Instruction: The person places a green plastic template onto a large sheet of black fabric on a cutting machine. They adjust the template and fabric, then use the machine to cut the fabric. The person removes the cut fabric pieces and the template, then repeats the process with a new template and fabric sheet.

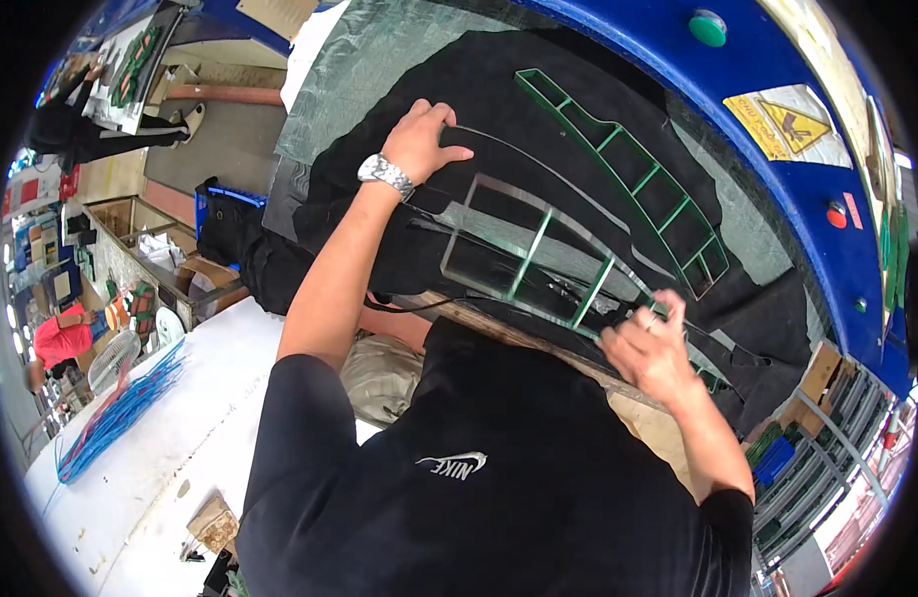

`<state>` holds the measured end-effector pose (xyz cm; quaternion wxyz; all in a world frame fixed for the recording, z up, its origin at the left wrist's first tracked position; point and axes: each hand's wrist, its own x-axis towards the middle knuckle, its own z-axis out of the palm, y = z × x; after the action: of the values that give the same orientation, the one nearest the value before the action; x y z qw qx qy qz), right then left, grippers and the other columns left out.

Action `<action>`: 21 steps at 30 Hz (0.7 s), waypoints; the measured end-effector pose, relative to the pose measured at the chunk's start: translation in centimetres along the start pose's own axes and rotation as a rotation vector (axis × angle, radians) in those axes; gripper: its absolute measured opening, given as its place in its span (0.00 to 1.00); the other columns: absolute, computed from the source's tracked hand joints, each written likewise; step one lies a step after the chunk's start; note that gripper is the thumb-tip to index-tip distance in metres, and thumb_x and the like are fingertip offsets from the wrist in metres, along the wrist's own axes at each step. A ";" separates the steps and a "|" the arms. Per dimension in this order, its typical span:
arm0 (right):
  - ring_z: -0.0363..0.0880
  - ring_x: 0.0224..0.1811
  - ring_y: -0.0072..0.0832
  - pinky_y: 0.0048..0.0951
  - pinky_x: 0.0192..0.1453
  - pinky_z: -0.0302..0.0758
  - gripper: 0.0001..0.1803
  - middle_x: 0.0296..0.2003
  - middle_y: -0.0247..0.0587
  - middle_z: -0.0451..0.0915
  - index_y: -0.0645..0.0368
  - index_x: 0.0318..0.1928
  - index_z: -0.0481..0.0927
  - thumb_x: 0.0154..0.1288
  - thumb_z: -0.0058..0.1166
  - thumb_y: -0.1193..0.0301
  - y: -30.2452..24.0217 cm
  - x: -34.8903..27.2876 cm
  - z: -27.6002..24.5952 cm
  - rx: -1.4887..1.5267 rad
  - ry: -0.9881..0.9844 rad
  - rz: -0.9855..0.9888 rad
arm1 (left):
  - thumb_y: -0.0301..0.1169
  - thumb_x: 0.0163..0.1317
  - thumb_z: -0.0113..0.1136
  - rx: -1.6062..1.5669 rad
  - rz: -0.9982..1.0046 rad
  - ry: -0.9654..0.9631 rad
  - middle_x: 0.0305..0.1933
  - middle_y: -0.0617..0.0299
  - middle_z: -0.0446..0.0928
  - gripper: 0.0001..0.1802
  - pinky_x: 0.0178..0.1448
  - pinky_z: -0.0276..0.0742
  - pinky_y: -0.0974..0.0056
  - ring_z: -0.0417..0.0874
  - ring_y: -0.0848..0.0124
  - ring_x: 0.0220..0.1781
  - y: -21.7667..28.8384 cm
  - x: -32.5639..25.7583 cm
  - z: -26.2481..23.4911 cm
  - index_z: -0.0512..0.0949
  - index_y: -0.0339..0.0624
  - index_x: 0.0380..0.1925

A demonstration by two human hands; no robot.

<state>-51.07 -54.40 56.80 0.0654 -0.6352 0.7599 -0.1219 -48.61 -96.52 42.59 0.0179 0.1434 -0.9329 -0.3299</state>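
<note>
My left hand (419, 144), with a silver watch at the wrist, rests on a black sheet of leather-like material (469, 85). Its thumb and fingers are apart, beside the end of a long curved cut in the sheet. My right hand (653, 348) has its fingers curled round the right end of a curved metal cutting die (530, 254) with green crossbars. That die looks slightly blurred, at the near edge of the sheet. A second, green cutting die (646, 179) lies farther off on the sheet, to the right.
Beneath the sheet is a greenish cutting board (324, 104). A blue machine body (777, 199) with a green button (708, 28) and a red button (836, 214) curves round the far right. Blue cords (120, 413) lie on a white table at left; other people are beyond.
</note>
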 end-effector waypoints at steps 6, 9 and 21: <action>0.76 0.39 0.25 0.58 0.68 0.64 0.16 0.29 0.25 0.72 0.52 0.44 0.84 0.54 0.68 0.66 -0.6 -8.1 9.8 0.103 -0.103 -0.021 | 0.32 0.59 0.77 -0.023 0.207 -0.025 0.39 0.60 0.78 0.15 0.49 0.78 0.58 0.83 0.61 0.44 0.3 -0.1 0.2 0.76 0.43 0.34; 0.77 0.41 0.26 0.57 0.68 0.65 0.16 0.31 0.27 0.75 0.51 0.45 0.84 0.57 0.71 0.64 -0.7 -6.8 10.2 0.144 -0.065 0.032 | 0.30 0.61 0.74 -0.626 0.048 -0.213 0.39 0.61 0.82 0.12 0.46 0.79 0.61 0.82 0.71 0.41 4.4 -1.3 -3.1 0.76 0.44 0.35; 0.83 0.36 0.16 0.26 0.46 0.80 0.11 0.32 0.33 0.89 0.63 0.41 0.89 0.62 0.74 0.71 5.3 11.4 -0.1 1.003 -0.527 0.401 | 0.23 0.63 0.72 -0.454 0.260 0.154 0.41 0.59 0.88 0.09 0.47 0.81 0.70 0.86 0.74 0.39 11.6 -12.8 -15.5 0.86 0.34 0.43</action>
<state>-58.23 -64.74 56.14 0.5652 -0.3798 0.6728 -0.2892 -37.32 -93.79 62.68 0.1627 0.0397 -0.8416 -0.5135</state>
